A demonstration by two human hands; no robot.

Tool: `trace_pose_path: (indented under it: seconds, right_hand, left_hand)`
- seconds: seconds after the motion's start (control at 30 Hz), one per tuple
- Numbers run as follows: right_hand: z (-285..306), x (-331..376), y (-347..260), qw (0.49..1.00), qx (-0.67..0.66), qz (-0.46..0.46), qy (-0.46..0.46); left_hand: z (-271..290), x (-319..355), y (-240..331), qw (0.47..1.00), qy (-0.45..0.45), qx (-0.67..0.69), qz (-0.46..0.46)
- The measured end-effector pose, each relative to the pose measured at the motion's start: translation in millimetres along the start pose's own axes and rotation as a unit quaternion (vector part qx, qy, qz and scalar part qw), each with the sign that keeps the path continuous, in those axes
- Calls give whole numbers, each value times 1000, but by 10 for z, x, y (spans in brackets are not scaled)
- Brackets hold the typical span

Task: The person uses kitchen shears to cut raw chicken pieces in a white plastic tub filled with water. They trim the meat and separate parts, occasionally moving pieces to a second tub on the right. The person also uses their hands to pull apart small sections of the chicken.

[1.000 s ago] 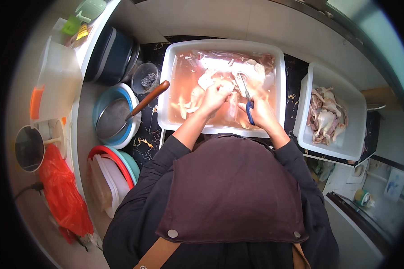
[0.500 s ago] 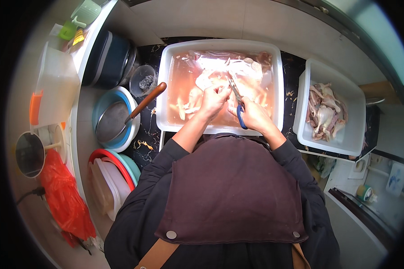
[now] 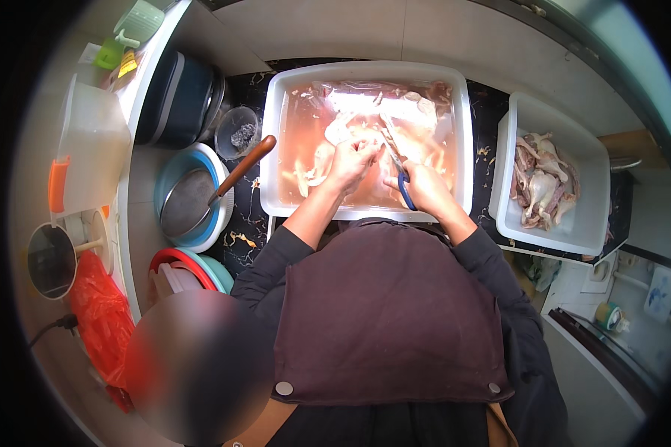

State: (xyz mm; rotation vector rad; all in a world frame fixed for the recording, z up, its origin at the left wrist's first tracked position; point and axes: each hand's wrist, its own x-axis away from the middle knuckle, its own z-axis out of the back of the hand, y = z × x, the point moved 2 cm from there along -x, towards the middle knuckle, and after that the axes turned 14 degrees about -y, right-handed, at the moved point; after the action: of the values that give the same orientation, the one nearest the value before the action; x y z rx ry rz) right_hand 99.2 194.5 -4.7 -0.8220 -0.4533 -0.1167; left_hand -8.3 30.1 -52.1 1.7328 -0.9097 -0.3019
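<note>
A white rectangular tub [image 3: 272, 149] of pinkish water holds pale pieces of raw poultry [image 3: 425, 119]. Both my hands are over its near half. My left hand [image 3: 350, 164] grips a pale piece of meat [image 3: 343, 134] at the water's surface. My right hand [image 3: 425, 186] is closed on blue-handled scissors [image 3: 399, 171], whose blades point up and left to the piece beside my left fingers. I wear dark sleeves and a brown apron.
A second white tub [image 3: 596, 223] with cut poultry pieces [image 3: 544, 182] stands to the right. On the left are a metal pan with a wooden handle [image 3: 201, 197] in a blue basin, a small glass cup [image 3: 237, 134], a dark pot [image 3: 175, 97], stacked bowls and a red bag [image 3: 101, 320].
My hands have shifted slightly within the tub, and the scissors have swung so the blades meet the piece held by my left hand.
</note>
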Motion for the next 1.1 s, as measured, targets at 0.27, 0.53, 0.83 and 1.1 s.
trace_pose_path:
  seconds: [0.27,0.53,0.83,1.1]
  right_hand:
    - [-595,-438,1044,930,-366,11,-37]
    - [-94,244,491,828,-546,-56,-115]
    - [-153,412,738,780,-620,-43,-74]
    - [-156,399,757,745,-662,21,-74]
  left_hand:
    - [-61,-260,183,998,21,24,-53]
    - [-1658,-934,902,958,-188,210,-52]
    - [-1965,-1251,420,990,-139,-38,11]
    - [-191,-795,404,980,2,-176,88]
